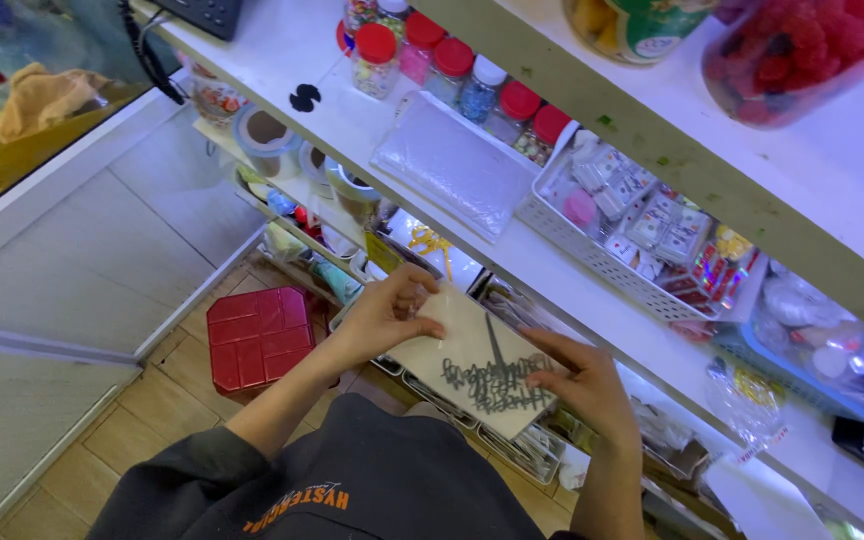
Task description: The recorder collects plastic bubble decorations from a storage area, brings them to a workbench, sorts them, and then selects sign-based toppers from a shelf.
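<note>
White shelving (592, 290) crowded with stock fills the background. Cream card (467, 350) bearing a black cut-out topper (497, 385) sits centre, held between both hands: left hand (384, 315) pinching its far-left edge, right hand (587, 385) gripping its right side. Red-lidded jars (452, 65) stand on the far shelf; red tin (257, 335) lies on the floor, left.

top: dark grey, orange lettering printed on the front
sleeves: pushed up, forearms bare
hands: bare, ungloved
</note>
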